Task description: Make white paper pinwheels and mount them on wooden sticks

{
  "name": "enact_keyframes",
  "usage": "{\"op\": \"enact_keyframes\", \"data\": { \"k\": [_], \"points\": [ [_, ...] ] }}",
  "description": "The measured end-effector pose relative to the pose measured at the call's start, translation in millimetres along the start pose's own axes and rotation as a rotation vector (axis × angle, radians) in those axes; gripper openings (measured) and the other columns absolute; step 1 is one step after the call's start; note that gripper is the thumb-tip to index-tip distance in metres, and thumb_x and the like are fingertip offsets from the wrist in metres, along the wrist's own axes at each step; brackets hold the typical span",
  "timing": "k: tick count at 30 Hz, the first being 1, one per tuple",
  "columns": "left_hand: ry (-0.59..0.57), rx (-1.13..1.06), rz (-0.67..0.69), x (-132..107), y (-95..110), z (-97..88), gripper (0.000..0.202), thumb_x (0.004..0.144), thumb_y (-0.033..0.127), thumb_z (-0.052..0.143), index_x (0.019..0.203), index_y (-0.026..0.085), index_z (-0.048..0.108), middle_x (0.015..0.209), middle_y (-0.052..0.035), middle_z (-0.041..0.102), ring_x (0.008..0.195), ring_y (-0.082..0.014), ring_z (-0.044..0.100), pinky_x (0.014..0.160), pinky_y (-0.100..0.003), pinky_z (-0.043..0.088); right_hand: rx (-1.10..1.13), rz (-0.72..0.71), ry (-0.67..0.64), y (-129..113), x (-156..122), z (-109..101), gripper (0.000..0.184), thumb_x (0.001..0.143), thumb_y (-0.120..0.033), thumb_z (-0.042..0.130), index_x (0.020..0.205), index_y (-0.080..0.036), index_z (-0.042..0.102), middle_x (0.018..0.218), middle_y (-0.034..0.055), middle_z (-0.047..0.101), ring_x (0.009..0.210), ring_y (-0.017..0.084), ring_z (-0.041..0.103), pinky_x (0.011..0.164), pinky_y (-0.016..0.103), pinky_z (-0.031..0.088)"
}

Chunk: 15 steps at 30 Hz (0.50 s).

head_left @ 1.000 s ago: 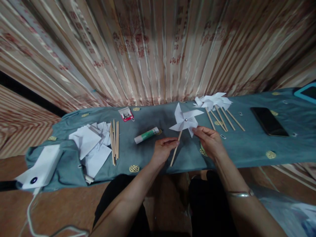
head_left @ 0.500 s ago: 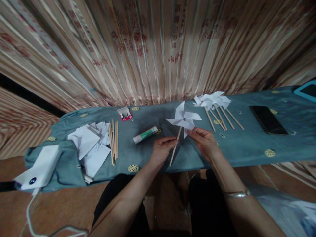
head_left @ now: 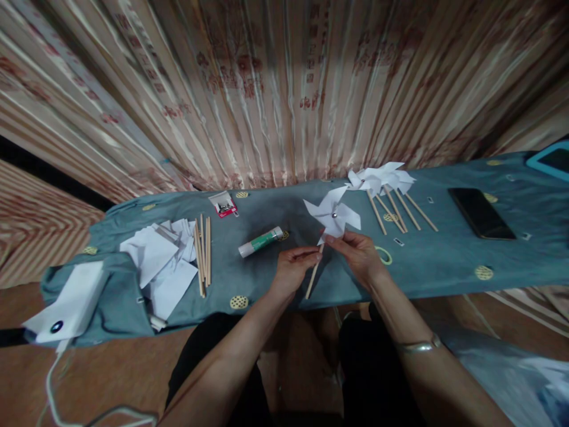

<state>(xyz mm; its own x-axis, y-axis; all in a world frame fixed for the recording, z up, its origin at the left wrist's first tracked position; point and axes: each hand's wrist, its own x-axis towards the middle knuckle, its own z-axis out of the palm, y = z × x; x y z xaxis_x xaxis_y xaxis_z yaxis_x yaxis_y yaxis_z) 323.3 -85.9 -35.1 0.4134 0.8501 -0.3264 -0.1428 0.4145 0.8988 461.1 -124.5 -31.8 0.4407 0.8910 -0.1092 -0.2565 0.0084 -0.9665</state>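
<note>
A white paper pinwheel (head_left: 334,217) with a silver pin at its centre is fixed on a thin wooden stick (head_left: 313,279). My left hand (head_left: 291,270) pinches the stick between thumb and fingers, below the paper. On the right, my right hand (head_left: 359,255) has thumb and fingers closed on the pinwheel's lower blade, close to the stick. Several similar pinwheels (head_left: 383,178) lie together behind my right hand, their sticks pointing toward me. A green and white glue stick (head_left: 260,242) lies left of the held pinwheel.
On the teal cloth (head_left: 249,276) at left lie white paper pieces (head_left: 160,255) and loose wooden sticks (head_left: 202,255). A small red box (head_left: 226,206) of pins stands open behind them. A white device (head_left: 80,299) with a cable is at far left; a black phone (head_left: 480,213) lies right.
The pinwheel's blades have turned about the pin. My right hand has moved left, bringing its fingertips nearer the stick; my left hand still grips it.
</note>
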Motion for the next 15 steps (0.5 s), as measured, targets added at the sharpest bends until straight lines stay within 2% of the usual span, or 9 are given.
{"op": "enact_keyframes", "data": {
  "k": [4, 9, 12, 15],
  "points": [
    [-0.002, 0.007, 0.015, 1, 0, -2.3, 0.031, 0.048, 0.035, 0.086, 0.072, 0.017, 0.078, 0.066, -0.0038, 0.072, 0.063, -0.0142, 0.059, 0.067, -0.028, 0.047, -0.101, 0.005, 0.030, -1, 1, -3, 0.037, 0.047, -0.056, 0.087, 0.060, -0.024, 0.074, 0.062, -0.0018, 0.070, 0.061, 0.015, 0.059, 0.067, 0.031, 0.048],
    [0.021, -0.018, 0.014, 4, 2, -6.7, 0.032, 0.048, 0.033, 0.087, 0.072, 0.015, 0.078, 0.064, -0.0027, 0.070, 0.061, -0.0125, 0.058, 0.066, -0.027, 0.047, -0.203, -0.035, 0.158, -7, 7, -28, 0.042, 0.051, -0.063, 0.083, 0.055, -0.022, 0.072, 0.065, 0.0013, 0.072, 0.064, 0.016, 0.062, 0.066, 0.029, 0.047],
    [0.029, -0.026, -0.001, 4, 3, -7.0, 0.029, 0.047, 0.030, 0.086, 0.070, 0.015, 0.078, 0.063, -0.0025, 0.070, 0.061, -0.0121, 0.058, 0.066, -0.026, 0.046, -0.184, -0.071, 0.281, -9, 11, -43, 0.045, 0.061, -0.066, 0.077, 0.056, -0.021, 0.072, 0.063, 0.0024, 0.071, 0.063, 0.015, 0.062, 0.065, 0.029, 0.048],
    [0.007, -0.020, -0.017, 2, 4, -5.6, 0.027, 0.047, 0.029, 0.085, 0.069, 0.016, 0.077, 0.062, -0.0020, 0.069, 0.060, -0.0115, 0.056, 0.064, -0.026, 0.045, -0.106, -0.136, 0.294, -9, 14, -49, 0.037, 0.062, -0.059, 0.080, 0.064, -0.023, 0.074, 0.066, 0.0003, 0.071, 0.062, 0.013, 0.061, 0.063, 0.027, 0.049]
  ]
}}
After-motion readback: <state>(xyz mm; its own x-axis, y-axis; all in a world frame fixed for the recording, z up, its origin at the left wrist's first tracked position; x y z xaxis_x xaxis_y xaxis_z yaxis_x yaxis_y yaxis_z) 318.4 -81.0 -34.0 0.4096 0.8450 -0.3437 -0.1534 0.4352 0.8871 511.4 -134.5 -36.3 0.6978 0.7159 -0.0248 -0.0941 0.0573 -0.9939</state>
